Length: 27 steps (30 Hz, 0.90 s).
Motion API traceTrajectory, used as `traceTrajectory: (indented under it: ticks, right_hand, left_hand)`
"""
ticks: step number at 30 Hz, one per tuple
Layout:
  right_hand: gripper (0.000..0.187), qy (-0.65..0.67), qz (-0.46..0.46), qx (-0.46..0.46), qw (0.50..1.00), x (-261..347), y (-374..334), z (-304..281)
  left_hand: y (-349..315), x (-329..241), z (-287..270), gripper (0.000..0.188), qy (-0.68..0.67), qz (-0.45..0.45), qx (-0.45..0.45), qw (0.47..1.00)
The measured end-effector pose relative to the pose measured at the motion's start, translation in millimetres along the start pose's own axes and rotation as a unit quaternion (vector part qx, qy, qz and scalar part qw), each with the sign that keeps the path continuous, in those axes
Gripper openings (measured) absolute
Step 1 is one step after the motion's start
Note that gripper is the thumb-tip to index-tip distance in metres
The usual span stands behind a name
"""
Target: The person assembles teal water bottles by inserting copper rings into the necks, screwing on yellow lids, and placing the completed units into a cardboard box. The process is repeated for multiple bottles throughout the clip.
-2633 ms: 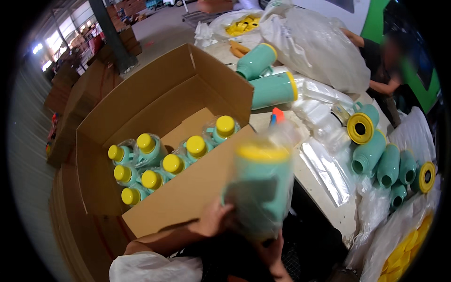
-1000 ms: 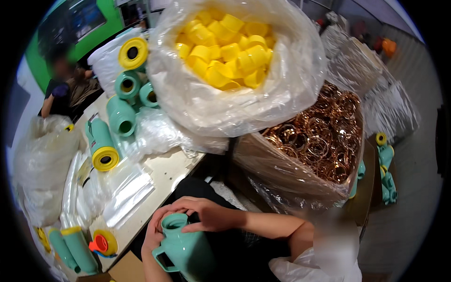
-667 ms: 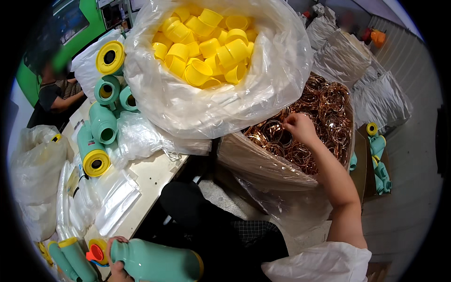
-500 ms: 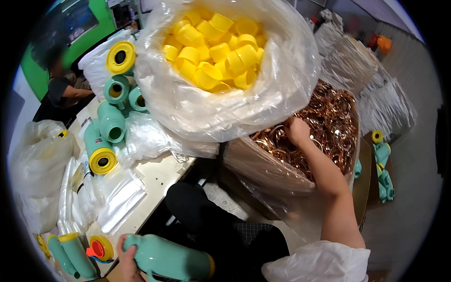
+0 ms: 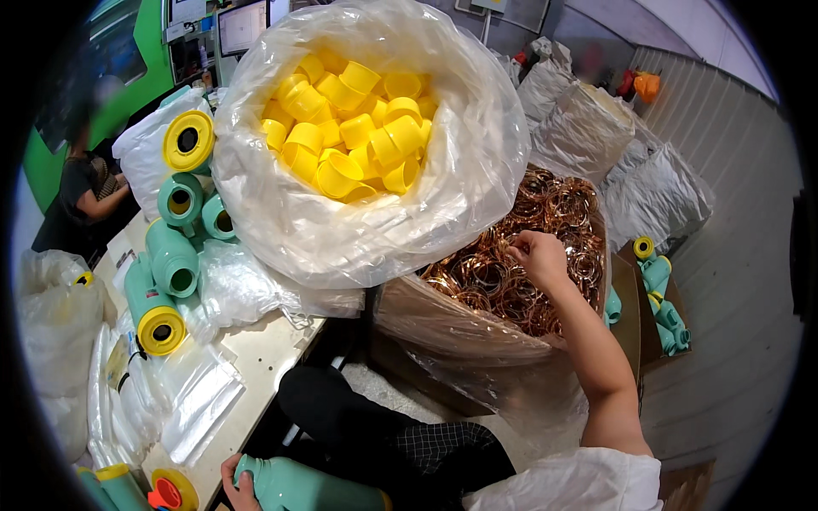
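Observation:
My left hand (image 5: 240,485) is wrapped round the neck end of a teal thermos-flask body (image 5: 315,485) with a yellow rim, lying tilted above my lap. My right hand (image 5: 542,257) is over a plastic-lined box (image 5: 477,332) full of thin copper-coloured rings (image 5: 470,281). Its thumb and fingertips are pinched together, and whatever sits between them is too small to make out. Left of that hand, a big clear plastic bag (image 5: 358,247) holds several yellow plastic collars (image 5: 336,175).
Several teal flask bodies (image 5: 173,260) stand and lie on the white table (image 5: 264,358) at left, beside clear plastic bags (image 5: 200,409). More flasks (image 5: 656,272) fill a cardboard box at right. Wrapped white sacks (image 5: 656,192) are stacked behind. Another person (image 5: 89,192) sits at far left.
The whole view has shifted, so things appear farther left and lower. My right hand has moved rightward over the rings. My left hand keeps its hold on the flask body.

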State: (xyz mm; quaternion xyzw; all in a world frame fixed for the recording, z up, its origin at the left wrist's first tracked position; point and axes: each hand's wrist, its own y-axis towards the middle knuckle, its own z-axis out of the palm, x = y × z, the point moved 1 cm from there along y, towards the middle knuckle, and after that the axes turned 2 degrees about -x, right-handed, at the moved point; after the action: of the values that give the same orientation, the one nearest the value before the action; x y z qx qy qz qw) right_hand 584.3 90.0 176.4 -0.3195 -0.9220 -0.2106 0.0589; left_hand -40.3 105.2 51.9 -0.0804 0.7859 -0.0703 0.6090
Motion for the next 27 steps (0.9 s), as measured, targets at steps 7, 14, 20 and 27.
traceTrajectory:
  ticks: [7, 14, 20, 27]
  right_hand:
    - [0.024, 0.064, 0.005, 0.02, 0.998, 7.9, 7.3, -3.0]
    - [0.009, 0.547, -0.078, 0.072, 0.83, 145.4, -97.8, 15.3]
    - [0.014, 0.629, -0.013, 0.548, 0.552, 331.2, -221.9, 119.2]
    - [0.014, 0.593, -0.045, 0.566, 0.571, 349.8, -279.5, 129.0]
  left_hand:
    - [-3.6, 17.4, -8.1, 0.035, -0.057, -0.006, -0.01, 0.998]
    - [-5.5, 11.3, 8.5, 0.064, -0.136, 0.08, 0.04, 0.987]
    - [-19.8, -15.9, 35.3, 0.056, -0.262, 0.08, 0.025, 0.961]
    - [-51.5, -0.8, 20.4, 0.059, -0.191, 0.062, -0.056, 0.978]
